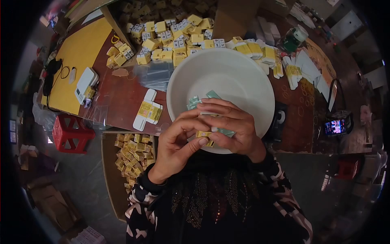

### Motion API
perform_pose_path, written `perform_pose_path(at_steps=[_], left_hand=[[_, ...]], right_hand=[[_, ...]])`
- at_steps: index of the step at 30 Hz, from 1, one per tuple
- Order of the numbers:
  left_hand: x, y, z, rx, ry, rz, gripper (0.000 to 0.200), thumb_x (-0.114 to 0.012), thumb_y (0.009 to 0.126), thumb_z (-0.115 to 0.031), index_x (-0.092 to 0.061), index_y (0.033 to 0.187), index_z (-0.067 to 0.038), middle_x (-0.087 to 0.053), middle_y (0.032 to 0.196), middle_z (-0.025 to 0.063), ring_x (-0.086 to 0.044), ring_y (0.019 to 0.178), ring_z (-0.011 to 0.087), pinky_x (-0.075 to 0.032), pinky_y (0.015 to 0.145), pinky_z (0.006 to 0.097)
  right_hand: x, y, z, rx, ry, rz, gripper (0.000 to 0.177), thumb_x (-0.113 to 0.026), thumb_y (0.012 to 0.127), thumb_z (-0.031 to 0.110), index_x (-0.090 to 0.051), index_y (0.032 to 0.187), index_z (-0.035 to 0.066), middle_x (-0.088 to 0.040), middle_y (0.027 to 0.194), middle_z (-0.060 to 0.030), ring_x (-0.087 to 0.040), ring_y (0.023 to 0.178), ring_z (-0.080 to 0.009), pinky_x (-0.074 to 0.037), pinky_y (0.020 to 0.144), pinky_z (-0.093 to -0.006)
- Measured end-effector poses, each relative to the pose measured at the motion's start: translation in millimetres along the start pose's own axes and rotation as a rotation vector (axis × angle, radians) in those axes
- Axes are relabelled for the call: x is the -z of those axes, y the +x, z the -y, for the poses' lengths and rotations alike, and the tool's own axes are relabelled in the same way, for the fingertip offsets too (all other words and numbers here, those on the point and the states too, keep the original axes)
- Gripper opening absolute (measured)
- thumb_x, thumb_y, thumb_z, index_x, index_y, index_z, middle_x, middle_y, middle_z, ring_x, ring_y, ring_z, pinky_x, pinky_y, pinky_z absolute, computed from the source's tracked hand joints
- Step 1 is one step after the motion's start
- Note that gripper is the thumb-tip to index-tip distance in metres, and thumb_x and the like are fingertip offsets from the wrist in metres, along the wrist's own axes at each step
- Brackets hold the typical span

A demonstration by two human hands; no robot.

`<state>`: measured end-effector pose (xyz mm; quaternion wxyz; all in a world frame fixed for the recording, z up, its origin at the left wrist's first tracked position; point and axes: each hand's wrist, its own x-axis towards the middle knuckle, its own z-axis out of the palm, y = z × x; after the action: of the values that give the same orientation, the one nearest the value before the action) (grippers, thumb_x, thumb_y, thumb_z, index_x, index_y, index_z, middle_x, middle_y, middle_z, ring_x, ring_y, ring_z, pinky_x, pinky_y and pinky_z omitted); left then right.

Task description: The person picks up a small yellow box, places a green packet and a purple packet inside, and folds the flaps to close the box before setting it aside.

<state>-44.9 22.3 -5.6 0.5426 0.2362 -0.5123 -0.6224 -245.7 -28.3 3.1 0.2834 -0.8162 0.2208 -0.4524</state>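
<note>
My left hand [176, 140] and my right hand [235, 124] meet over the near side of a large white basin [266, 83]. Between them is a small yellow box [204, 134], pinched by the fingers of both hands and partly covered by them. Pale green packets [194, 102] lie in the basin beyond my fingers, some of them hidden. To the left of the basin, flattened yellow-and-white cartons [149, 110] rest on the reddish tabletop [122, 95].
Heaps of yellow-and-white boxes [178, 40] lie behind the basin. A cardboard bin [109, 162] of small yellow boxes stands below left, near a red stool [72, 132]. A white scale [86, 84] is at left; a lit phone [335, 126] and rubber bands are at right.
</note>
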Motion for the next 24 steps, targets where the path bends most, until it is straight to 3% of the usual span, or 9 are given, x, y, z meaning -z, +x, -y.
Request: perform_pose_path(at_steps=[2, 4, 6, 8, 10, 13, 18, 24], left_hand=[[-3.2, 3.4, 1.0, -0.021, -0.044, -0.034, 0.042, -0.064, 0.09, 0.011, -0.049, 0.128, 0.003, -0.048, 0.138, 0.0164, -0.053, 0.128, 0.0247, -0.046, 0.107, 0.037], [-6.1, 6.5, -0.7, -0.043, -0.086, -0.067, 0.049, -0.064, 0.089, 0.012, -0.044, 0.132, 0.001, -0.049, 0.138, 0.0169, -0.053, 0.128, 0.0257, -0.046, 0.107, 0.0367], [-8.7, 8.0, -5.7, 0.015, -0.065, -0.106, 0.06, -0.065, 0.088, 0.012, -0.035, 0.138, -0.002, -0.049, 0.139, 0.0177, -0.052, 0.13, 0.0275, -0.045, 0.107, 0.0369], [-8.0, 8.3, -7.8, 0.021, -0.077, -0.111, 0.06, -0.065, 0.088, 0.013, -0.035, 0.138, -0.002, -0.049, 0.139, 0.0183, -0.052, 0.13, 0.0281, -0.045, 0.107, 0.0372], [-7.8, 8.2, -8.2, 0.028, -0.091, -0.113, 0.06, -0.065, 0.088, 0.013, -0.036, 0.138, -0.002, -0.048, 0.14, 0.0189, -0.051, 0.131, 0.0287, -0.044, 0.108, 0.0375], [-8.5, 7.3, -7.1, 0.03, -0.046, -0.114, 0.062, -0.065, 0.088, 0.012, -0.035, 0.14, -0.002, -0.048, 0.141, 0.0186, -0.049, 0.133, 0.0285, -0.043, 0.11, 0.038], [-8.9, 6.6, -5.4, -0.09, 0.225, -0.081, 0.063, -0.064, 0.088, 0.013, -0.035, 0.143, 0.001, -0.047, 0.144, 0.0174, -0.046, 0.136, 0.0264, -0.038, 0.114, 0.0389], [-13.2, 6.3, -7.6, -0.048, 0.279, -0.108, 0.068, -0.066, 0.086, 0.011, -0.032, 0.144, 0.001, -0.047, 0.143, 0.0219, -0.047, 0.136, 0.0296, -0.039, 0.113, 0.0397]], right_hand=[[-1.2, 2.4, 1.8, 0.027, -0.012, 0.001, 0.04, -0.074, 0.085, 0.015, -0.068, 0.123, 0.003, -0.067, 0.123, -0.0178, -0.061, 0.121, -0.0336, -0.051, 0.098, -0.0399], [-3.9, 1.4, 4.7, 0.035, -0.028, 0.001, 0.034, -0.064, 0.092, 0.015, -0.068, 0.119, -0.003, -0.068, 0.122, -0.0195, -0.059, 0.123, -0.039, -0.047, 0.104, -0.0456], [-14.9, -5.8, 4.4, -0.057, 0.063, -0.101, 0.037, -0.07, 0.089, 0.018, -0.068, 0.121, 0.0, -0.067, 0.124, -0.016, -0.059, 0.123, -0.0362, -0.049, 0.102, -0.0432], [-15.5, -6.1, 4.2, -0.151, 0.153, -0.205, 0.041, -0.076, 0.086, 0.02, -0.067, 0.123, 0.003, -0.067, 0.125, -0.0125, -0.059, 0.123, -0.0334, -0.05, 0.1, -0.0407], [-4.4, 2.0, 6.8, -0.001, -0.026, -0.021, 0.043, -0.079, 0.083, 0.02, -0.069, 0.12, 0.002, -0.068, 0.125, -0.0127, -0.058, 0.125, -0.0331, -0.05, 0.1, -0.0406], [-0.9, 1.1, 7.3, -0.035, 0.047, -0.023, 0.039, -0.082, 0.08, 0.018, -0.072, 0.115, 0.003, -0.069, 0.121, -0.0127, -0.056, 0.127, -0.0333, -0.049, 0.1, -0.0407], [-6.4, -1.5, 6.9, -0.138, 0.168, -0.08, 0.031, -0.081, 0.079, 0.011, -0.074, 0.108, 0.004, -0.071, 0.118, -0.012, -0.057, 0.126, -0.0321, -0.049, 0.101, -0.0405], [-7.4, -4.2, 2.7, -0.181, 0.238, -0.116, 0.028, -0.08, 0.08, 0.005, -0.075, 0.107, 0.005, -0.072, 0.117, -0.0115, -0.058, 0.124, -0.0313, -0.049, 0.101, -0.0399]])
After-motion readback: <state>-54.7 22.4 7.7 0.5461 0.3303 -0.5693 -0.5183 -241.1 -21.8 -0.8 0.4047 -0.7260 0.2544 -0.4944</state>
